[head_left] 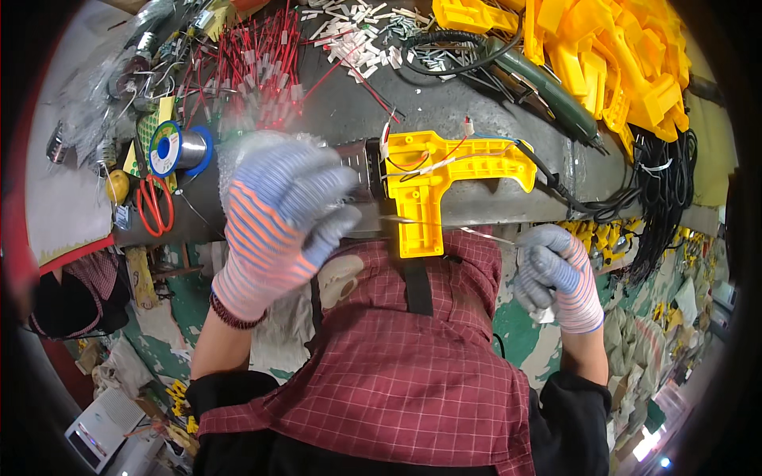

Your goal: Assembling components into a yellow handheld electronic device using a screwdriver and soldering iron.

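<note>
Both my hands wear striped gloves, pink and orange with blue-grey fingers. My left hand (pixel 282 210), a little blurred, is raised left of a yellow plastic tool housing half (pixel 425 194), thumb apart from its fingers and nothing visible between them. The pistol-shaped housing lies at the bench's near edge, with red, blue and white wires and a dark metal part (pixel 367 168) at its left end. My right hand (pixel 556 274) is closed, right of the handle, on a thin metal rod (pixel 490 236) that points toward the handle. Its fingers hide the rod's other end.
Red wires with white connectors (pixel 266 67) and loose white pieces (pixel 361 40) lie at the back. Yellow housings (pixel 611 59), a green corded tool (pixel 548 95) and black cables (pixel 663 182) occupy the right. Left are a solder spool (pixel 190 149) and orange-handled scissors (pixel 155 208).
</note>
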